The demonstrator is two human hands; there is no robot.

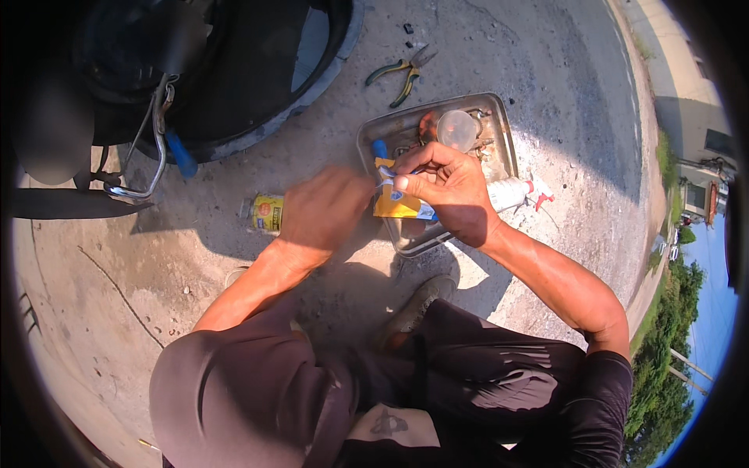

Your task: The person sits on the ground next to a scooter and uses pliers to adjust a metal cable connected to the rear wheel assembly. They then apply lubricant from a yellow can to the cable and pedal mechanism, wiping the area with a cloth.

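Observation:
My right hand (452, 191) is closed, with thumb and forefinger pinched over the tray; a small pale thing (387, 184) shows at their tips, too small to name. My left hand (326, 209) comes up close to it from the other side, its fingers smeared by motion. Just under the fingertips is a yellow, white and blue packet (396, 204), partly hidden by my right hand; I cannot tell whether it is held or lying on the tray. The metal tray (501, 109) holds a clear round container (458, 130) and several small metal parts.
A spray bottle (509, 193) with a red trigger lies at the tray's right. Pliers (404, 74) lie open beyond it. A yellow can (267, 212) is beside my left wrist. Upper left, a tire (257, 134) has a blue-handled tool (182, 156) near it.

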